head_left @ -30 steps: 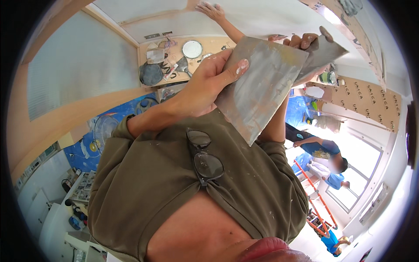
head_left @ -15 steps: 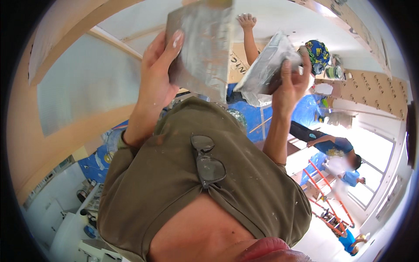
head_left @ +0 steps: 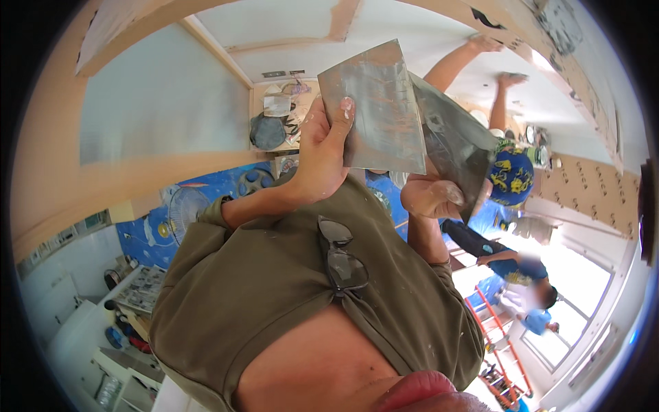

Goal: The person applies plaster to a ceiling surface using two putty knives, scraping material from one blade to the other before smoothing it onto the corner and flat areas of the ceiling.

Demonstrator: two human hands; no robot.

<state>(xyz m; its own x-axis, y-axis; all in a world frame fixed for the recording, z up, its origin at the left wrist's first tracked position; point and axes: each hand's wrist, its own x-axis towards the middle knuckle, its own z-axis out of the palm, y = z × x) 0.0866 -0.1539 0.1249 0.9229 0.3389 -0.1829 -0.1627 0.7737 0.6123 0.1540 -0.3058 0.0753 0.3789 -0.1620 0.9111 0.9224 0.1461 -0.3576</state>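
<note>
My left hand (head_left: 319,154) is closed on a flat, rectangular metal putty blade (head_left: 384,110), its thumb across the near face and white smears on the skin. The blade's face is grey and shiny, with thin streaks. My right hand (head_left: 432,196) grips a second metal putty blade (head_left: 456,137), darker and tilted, by its lower part. The left blade overlaps the edge of the right one in this view; whether they touch I cannot tell. Some of the right fingers are hidden behind the dark blade.
Beyond the right blade, a person in a blue-and-yellow head covering (head_left: 511,175) reaches both arms up to the white ceiling. Another person (head_left: 515,264) stands near the bright window, by an orange ladder (head_left: 501,347). A wooden beam (head_left: 137,161) runs left; a fan (head_left: 187,213) stands below.
Both blades have come closer together, the left one moving right and downward. The right blade has turned from its white-smeared side to a darker face. The view has shifted too.
</note>
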